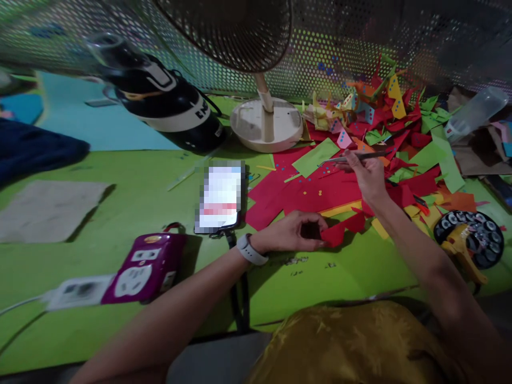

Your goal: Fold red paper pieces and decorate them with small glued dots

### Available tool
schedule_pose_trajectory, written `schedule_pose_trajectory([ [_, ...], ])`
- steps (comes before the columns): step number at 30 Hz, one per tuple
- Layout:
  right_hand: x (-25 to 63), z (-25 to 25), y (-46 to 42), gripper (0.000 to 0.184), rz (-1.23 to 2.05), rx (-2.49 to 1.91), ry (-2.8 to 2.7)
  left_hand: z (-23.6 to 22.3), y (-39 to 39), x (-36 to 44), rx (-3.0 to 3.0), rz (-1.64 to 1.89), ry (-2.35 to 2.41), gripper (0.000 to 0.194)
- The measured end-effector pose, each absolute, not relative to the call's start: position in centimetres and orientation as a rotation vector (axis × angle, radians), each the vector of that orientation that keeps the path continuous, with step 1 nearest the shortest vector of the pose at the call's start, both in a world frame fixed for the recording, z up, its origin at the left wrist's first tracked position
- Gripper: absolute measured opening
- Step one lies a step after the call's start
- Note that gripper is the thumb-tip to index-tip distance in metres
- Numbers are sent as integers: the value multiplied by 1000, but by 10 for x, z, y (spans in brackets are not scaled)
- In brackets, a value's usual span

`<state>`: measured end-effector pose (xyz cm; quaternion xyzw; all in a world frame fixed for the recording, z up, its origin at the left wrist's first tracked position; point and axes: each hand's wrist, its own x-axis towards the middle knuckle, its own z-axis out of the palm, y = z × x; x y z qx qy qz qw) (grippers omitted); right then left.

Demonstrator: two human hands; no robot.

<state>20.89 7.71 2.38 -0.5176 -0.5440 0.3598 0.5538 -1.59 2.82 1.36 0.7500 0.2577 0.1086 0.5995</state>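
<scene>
My left hand (pixel 298 232), with a pale watch on its wrist, pinches a small cut piece of red paper (pixel 344 228) just above the green tabletop. Farther right, my right hand (pixel 368 173) is closed around a pair of metal tweezers (pixel 358 158). Their tips point left, over a green paper strip (pixel 316 157) on the red sheets (pixel 312 194). Tiny blue and yellow dots lie scattered on those sheets. Whether the tweezer tips hold a dot is too small to tell.
Behind the red sheets rises a heap of colored paper cutouts (pixel 372 109). A fan base (pixel 266 125) and a black bottle (pixel 172 106) stand at the back. Left of my hands lie a lit phone (pixel 220 197) and a purple power socket (pixel 146 266). A round black holder (pixel 486 240) sits right.
</scene>
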Motion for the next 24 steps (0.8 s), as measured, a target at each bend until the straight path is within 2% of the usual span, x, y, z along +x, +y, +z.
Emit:
schedule_pose_trajectory([
  [10,236,42,12,41,958,-1330,-1183,6,30,-14,1704,256,580,38],
  [16,231,39,-35,41,1176,-1346,-1071,13,30,-13,1636,233,578,34],
  [24,219,31,-59,37,1310,-1338,-928,12,30,-12,1686,244,583,23],
])
